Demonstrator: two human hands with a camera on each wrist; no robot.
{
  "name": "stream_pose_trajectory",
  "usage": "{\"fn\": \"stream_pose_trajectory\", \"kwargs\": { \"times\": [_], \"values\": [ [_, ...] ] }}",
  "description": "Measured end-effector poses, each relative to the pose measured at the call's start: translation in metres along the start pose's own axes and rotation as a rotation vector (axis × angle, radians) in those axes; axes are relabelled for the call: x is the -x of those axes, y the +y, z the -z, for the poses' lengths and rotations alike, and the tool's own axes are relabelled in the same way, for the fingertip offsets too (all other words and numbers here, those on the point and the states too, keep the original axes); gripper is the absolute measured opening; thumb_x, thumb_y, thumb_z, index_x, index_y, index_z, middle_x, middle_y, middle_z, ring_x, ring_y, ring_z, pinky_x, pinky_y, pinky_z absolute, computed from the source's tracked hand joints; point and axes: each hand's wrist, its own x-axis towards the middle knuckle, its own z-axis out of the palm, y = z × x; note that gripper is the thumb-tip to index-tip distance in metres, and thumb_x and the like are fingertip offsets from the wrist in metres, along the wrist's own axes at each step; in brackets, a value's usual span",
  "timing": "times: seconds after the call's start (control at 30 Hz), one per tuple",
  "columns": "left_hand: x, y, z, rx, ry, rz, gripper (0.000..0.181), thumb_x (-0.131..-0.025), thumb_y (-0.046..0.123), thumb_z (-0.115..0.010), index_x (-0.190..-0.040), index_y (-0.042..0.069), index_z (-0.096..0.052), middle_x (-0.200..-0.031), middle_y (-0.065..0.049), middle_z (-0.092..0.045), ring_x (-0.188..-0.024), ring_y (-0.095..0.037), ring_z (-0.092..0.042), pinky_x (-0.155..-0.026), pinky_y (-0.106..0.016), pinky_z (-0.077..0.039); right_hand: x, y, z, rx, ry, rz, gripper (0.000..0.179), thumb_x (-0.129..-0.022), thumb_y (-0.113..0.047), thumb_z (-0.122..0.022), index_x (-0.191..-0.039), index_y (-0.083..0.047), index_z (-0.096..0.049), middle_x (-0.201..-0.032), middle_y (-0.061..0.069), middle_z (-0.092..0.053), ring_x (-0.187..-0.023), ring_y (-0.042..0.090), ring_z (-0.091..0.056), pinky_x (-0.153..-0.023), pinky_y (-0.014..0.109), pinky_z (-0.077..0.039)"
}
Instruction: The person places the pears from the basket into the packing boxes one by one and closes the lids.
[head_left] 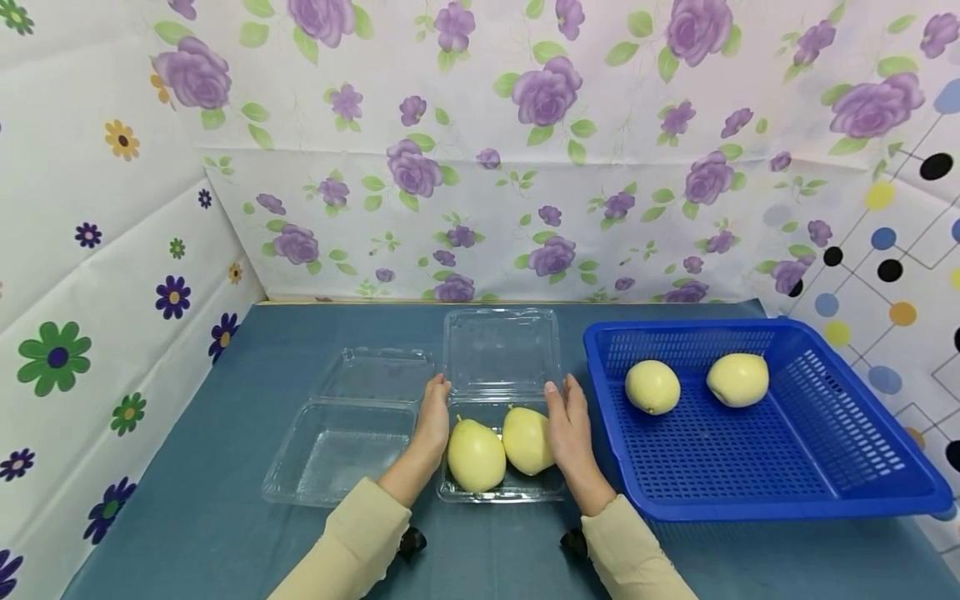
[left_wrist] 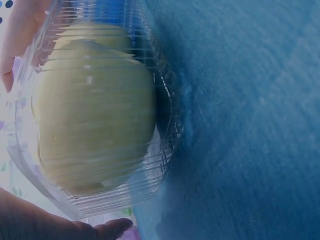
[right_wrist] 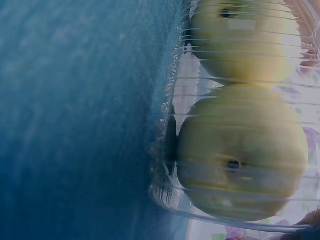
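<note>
Two yellow-green pears, a left one [head_left: 477, 456] and a right one [head_left: 527, 442], lie side by side in a clear plastic clamshell box [head_left: 498, 497]. Its lid [head_left: 502, 354] is folded back flat, away from me. My left hand [head_left: 431, 425] lies along the box's left side with its fingers pointing forward. On the opposite side my right hand [head_left: 570, 429] has its fingers extended along the wall, overlapping the right pear's edge. Through the ribbed wall, a pear [left_wrist: 95, 120] fills much of the left wrist view; the right wrist view shows a pear's [right_wrist: 240, 150] dark blossom end.
A second clear clamshell box [head_left: 337, 454], its lid laid back, stands left with nothing in it. To the right, a blue plastic basket [head_left: 750, 508] holds two more pears, one at left [head_left: 652, 387] and one at right [head_left: 738, 380]. Patterned sheets rise behind the blue-green tabletop [head_left: 202, 467].
</note>
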Motion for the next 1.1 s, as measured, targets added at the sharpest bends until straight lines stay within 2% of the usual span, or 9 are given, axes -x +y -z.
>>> {"fn": "stream_pose_trajectory", "kwargs": {
  "times": [0.3, 0.6, 0.8, 1.1],
  "values": [
    [0.0037, 0.0023, 0.0002, -0.007, 0.032, -0.017, 0.058, -0.096, 0.025, -0.029, -0.145, -0.006, -0.023, -0.15, -0.029, -0.023, -0.14, -0.044, -0.021, -0.114, -0.056, -0.016, 0.0022, 0.0023, -0.0007, 0.021, 0.057, 0.071, 0.061, -0.102, -0.032, -0.038, -0.143, 0.013, -0.026, -0.14, 0.034, -0.034, -0.13, 0.046, -0.036, -0.108, 0.056, -0.03],
    [0.0063, 0.0012, 0.0019, -0.004, 0.054, -0.061, 0.053, -0.097, 0.026, -0.03, -0.139, -0.005, -0.029, -0.143, -0.03, -0.033, -0.135, -0.044, -0.03, -0.111, -0.057, -0.023, 0.0015, 0.0036, -0.0005, 0.007, 0.075, 0.07, 0.066, -0.102, -0.038, -0.038, -0.144, 0.011, -0.026, -0.139, 0.032, -0.035, -0.13, 0.045, -0.036, -0.107, 0.056, -0.031],
    [0.007, 0.0006, 0.004, -0.014, 0.045, -0.068, 0.054, -0.098, 0.028, -0.029, -0.143, -0.002, -0.027, -0.147, -0.027, -0.03, -0.137, -0.043, -0.028, -0.112, -0.058, -0.021, 0.0009, 0.0034, -0.0006, 0.02, 0.081, 0.082, 0.065, -0.102, -0.037, -0.039, -0.143, 0.012, -0.027, -0.137, 0.032, -0.036, -0.129, 0.046, -0.038, -0.107, 0.055, -0.032],
    [0.0069, -0.001, 0.0065, -0.036, -0.006, -0.132, 0.056, -0.1, 0.028, -0.026, -0.149, 0.001, -0.018, -0.153, -0.026, -0.019, -0.14, -0.045, -0.021, -0.112, -0.061, -0.017, 0.0016, 0.0025, 0.0, 0.029, 0.113, 0.097, 0.061, -0.102, -0.034, -0.041, -0.141, 0.012, -0.033, -0.135, 0.032, -0.039, -0.126, 0.045, -0.041, -0.106, 0.055, -0.034]
  ]
}}
